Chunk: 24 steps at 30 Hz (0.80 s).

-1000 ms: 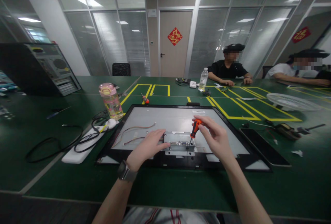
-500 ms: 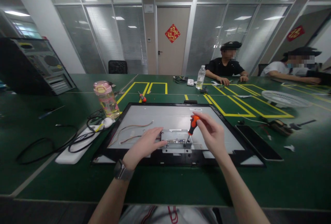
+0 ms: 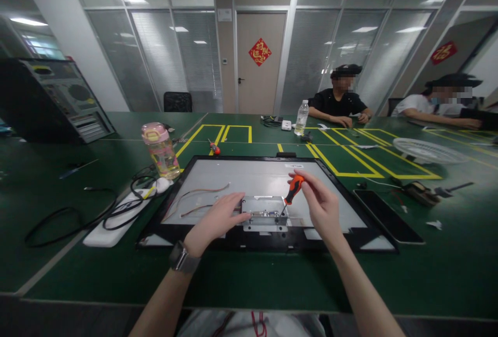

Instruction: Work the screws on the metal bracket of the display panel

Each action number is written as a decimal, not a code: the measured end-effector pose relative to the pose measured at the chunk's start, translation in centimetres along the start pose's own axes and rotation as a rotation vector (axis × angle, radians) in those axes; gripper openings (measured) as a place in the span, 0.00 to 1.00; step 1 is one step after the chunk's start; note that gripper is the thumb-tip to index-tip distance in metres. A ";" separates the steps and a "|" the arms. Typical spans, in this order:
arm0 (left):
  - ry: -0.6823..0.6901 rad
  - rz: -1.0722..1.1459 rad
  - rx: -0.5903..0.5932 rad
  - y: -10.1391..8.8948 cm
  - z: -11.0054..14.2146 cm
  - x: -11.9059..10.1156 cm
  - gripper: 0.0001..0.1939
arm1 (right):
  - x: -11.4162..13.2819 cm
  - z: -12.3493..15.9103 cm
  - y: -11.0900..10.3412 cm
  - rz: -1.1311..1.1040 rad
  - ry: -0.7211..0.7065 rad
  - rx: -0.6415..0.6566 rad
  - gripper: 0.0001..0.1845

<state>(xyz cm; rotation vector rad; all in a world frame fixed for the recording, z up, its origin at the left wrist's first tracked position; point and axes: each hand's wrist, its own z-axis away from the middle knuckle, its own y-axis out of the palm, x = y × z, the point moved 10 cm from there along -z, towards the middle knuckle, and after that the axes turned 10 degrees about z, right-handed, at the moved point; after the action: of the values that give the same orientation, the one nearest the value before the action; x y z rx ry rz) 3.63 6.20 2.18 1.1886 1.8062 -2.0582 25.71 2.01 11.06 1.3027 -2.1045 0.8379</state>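
An opened flat-screen panel [image 3: 252, 171] lies on the table before me, its silver back up and its frame black. On its front half sits a metal bracket [image 3: 257, 204] with a row of connectors. My right hand [image 3: 321, 199] pinches the orange-and-black handle of a screwdriver [image 3: 294, 188] between thumb and fingers. The shaft slants down to the left, its tip at the bracket's right end. Flat at the bracket's left end, my left hand [image 3: 213, 220] rests with fingers stretched and thumb apart, touching it. Thin cables [image 3: 200, 190] lie left of the bracket.
Left of the panel are a white power strip [image 3: 116, 223] with black cords and a pink-lidded bottle [image 3: 160, 150]. A black phone [image 3: 387, 215] lies at the right. Behind are a red-handled screwdriver [image 3: 214, 148] and a clear water bottle [image 3: 301, 119]. Two people sit across the table.
The screwdriver's handle has tipped slightly further to the right with my right hand, while its tip stays at the bracket's right end. My left hand has barely moved.
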 end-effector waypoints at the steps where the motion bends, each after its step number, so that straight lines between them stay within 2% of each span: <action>1: -0.003 0.001 -0.004 -0.1 0.1 0.0 0.30 | -0.1 0.0 -0.1 0.008 0.003 -0.005 0.13; 7: -0.001 0.011 -0.039 -0.5 0.1 -0.2 0.27 | 0.4 -0.9 0.1 0.086 -0.080 0.010 0.09; 11: 0.021 -0.010 -0.050 -0.7 0.0 -0.4 0.27 | 1.0 -1.6 0.7 0.064 -0.104 0.115 0.11; 15: 0.074 0.012 -0.057 -1.1 -0.2 -0.5 0.28 | 0.8 -2.2 1.3 -0.048 -0.029 0.239 0.13; 18: 0.108 0.053 -0.049 -1.1 -0.6 -0.4 0.29 | 0.8 -2.6 1.7 -0.036 -0.023 0.298 0.11; 21: 0.145 0.102 -0.027 -0.9 -1.0 -0.4 0.29 | 1.1 -3.0 1.6 0.061 -0.084 0.263 0.08; 24: 0.151 0.155 -0.054 -1.1 -1.0 -0.2 0.29 | 1.2 -2.8 0.8 0.087 -0.108 0.128 0.08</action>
<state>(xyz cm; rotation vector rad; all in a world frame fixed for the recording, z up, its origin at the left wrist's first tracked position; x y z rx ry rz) 3.60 7.32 3.23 1.4541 1.7576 -1.8700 24.82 3.69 13.62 1.3578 -2.2370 0.9735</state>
